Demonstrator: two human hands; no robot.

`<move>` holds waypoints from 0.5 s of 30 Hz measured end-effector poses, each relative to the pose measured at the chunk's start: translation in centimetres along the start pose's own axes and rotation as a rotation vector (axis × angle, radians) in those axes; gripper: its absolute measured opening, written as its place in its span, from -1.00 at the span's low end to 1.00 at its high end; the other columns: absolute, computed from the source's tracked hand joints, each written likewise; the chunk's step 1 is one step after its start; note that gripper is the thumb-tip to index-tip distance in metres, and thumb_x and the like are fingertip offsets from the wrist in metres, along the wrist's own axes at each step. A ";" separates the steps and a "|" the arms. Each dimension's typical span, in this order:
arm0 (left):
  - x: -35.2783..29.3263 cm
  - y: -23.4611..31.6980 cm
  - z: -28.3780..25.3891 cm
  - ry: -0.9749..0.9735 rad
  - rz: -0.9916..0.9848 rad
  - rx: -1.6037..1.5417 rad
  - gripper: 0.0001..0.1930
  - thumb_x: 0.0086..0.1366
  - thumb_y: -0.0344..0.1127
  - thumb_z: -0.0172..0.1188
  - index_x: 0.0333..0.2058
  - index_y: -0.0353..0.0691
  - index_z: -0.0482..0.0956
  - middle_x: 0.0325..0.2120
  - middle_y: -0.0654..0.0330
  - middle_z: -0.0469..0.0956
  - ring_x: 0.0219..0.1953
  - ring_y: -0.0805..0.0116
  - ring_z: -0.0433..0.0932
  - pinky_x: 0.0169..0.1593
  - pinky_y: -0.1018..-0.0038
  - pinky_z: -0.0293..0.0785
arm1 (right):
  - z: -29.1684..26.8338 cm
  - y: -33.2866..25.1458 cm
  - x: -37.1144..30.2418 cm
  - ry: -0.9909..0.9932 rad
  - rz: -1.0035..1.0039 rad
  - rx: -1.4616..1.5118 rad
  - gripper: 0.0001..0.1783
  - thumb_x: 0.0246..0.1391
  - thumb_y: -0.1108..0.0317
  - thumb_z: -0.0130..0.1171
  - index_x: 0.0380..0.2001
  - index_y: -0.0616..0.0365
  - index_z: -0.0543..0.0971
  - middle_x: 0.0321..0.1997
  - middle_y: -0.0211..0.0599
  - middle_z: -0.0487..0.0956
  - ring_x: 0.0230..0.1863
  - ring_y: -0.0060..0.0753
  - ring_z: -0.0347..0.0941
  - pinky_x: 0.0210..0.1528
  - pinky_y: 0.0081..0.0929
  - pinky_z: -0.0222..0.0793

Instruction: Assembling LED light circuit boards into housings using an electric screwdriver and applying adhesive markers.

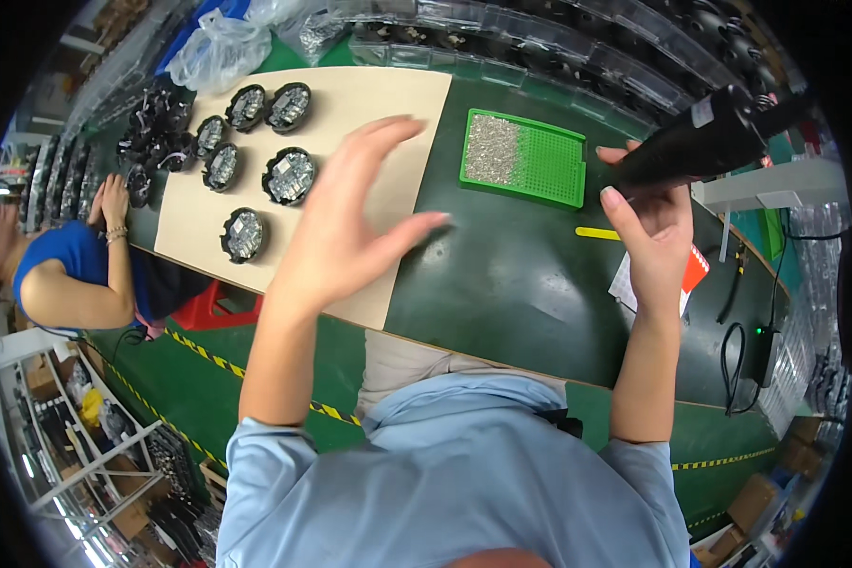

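My left hand (pixel 346 213) hovers over the tan sheet (pixel 374 95), fingers spread and nothing in them. Beside it lies a round black housing (pixel 290 177) with a circuit board inside; several similar ones sit farther left and beyond. At the right, my right hand (pixel 658 222) grips a thick black electric screwdriver (pixel 686 142) near its narrower end; the tip is hidden. Just left of that hand is a green tray (pixel 551 192), its left half covered with small silvery screws (pixel 491 149).
A yellow stick (pixel 596 233), a red-orange and white booklet (pixel 694 270) and a black cable (pixel 729 364) lie on the dark green table (pixel 502 284). Clear bins (pixel 502 71) line the back. A co-worker in blue (pixel 66 279) sits at the left by a black parts pile (pixel 156 128).
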State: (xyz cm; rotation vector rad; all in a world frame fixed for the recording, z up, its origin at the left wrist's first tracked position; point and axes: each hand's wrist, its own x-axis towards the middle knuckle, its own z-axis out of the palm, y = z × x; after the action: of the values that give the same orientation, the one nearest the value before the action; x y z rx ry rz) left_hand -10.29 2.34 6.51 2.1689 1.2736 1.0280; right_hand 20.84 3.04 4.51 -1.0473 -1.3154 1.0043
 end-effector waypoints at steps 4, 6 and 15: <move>4.4 -1.7 4.4 -0.133 0.073 0.065 -0.04 0.02 -0.31 0.57 0.39 -0.15 0.27 0.36 -0.10 0.30 0.39 -0.07 0.29 0.39 0.14 0.31 | 0.3 0.5 -0.1 0.024 0.020 0.051 -0.49 0.12 0.60 0.34 0.12 0.27 0.41 0.16 -0.14 0.60 0.08 -0.49 0.45 0.26 -0.43 0.33; 5.7 -2.2 5.5 -0.204 0.046 0.057 -0.01 0.00 -0.30 0.57 0.41 -0.12 0.24 0.36 -0.11 0.27 0.41 -0.09 0.26 0.41 0.15 0.28 | 0.2 0.6 -0.2 0.030 -0.014 -0.018 -0.49 0.14 0.58 0.33 0.13 0.30 0.40 0.17 -0.11 0.59 0.13 -0.43 0.45 0.30 -0.39 0.30; 6.1 -1.5 4.7 -0.285 -0.083 -0.061 0.03 -0.16 -0.33 0.64 0.36 -0.09 0.33 0.22 0.03 0.46 0.26 0.06 0.45 0.37 0.24 0.34 | -0.1 1.5 -1.0 0.175 -0.113 -0.305 -0.30 0.04 0.45 0.49 0.19 0.32 0.37 0.15 -0.15 0.48 0.22 -0.29 0.41 0.34 -0.36 0.25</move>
State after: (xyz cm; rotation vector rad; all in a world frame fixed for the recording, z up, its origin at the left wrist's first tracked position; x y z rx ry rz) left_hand -5.58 8.44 4.87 2.1068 1.1723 0.6855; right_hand 20.97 2.44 2.80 -1.2453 -1.3921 0.6234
